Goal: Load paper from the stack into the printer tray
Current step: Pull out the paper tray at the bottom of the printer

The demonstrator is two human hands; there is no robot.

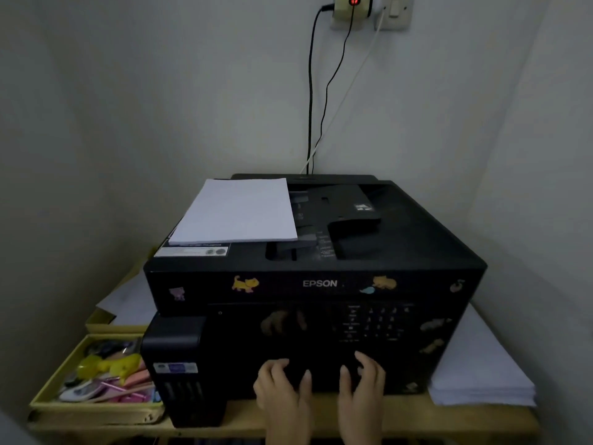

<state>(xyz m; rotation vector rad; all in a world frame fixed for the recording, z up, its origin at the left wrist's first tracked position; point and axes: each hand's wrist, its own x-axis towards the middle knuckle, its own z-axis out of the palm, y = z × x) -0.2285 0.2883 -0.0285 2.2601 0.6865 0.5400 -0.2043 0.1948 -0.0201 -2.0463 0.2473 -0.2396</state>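
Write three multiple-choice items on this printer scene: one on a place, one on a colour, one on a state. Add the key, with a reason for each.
1. Where does the thin white paper sheaf lie?
A. on top of the printer, toward its left
B. on the floor
C. in a hand

2. What colour is the printer's body?
A. white
B. black
C. red

3. What are the left hand and right hand doing?
A. lifting paper
B. hanging idle
C. gripping the printer's lower front, fingers curled

Key: 1 A, the sheaf rests flat on the printer's top; 2 B, the casing is black all over; 3 C, both hands' fingers curl onto the dark front edge.
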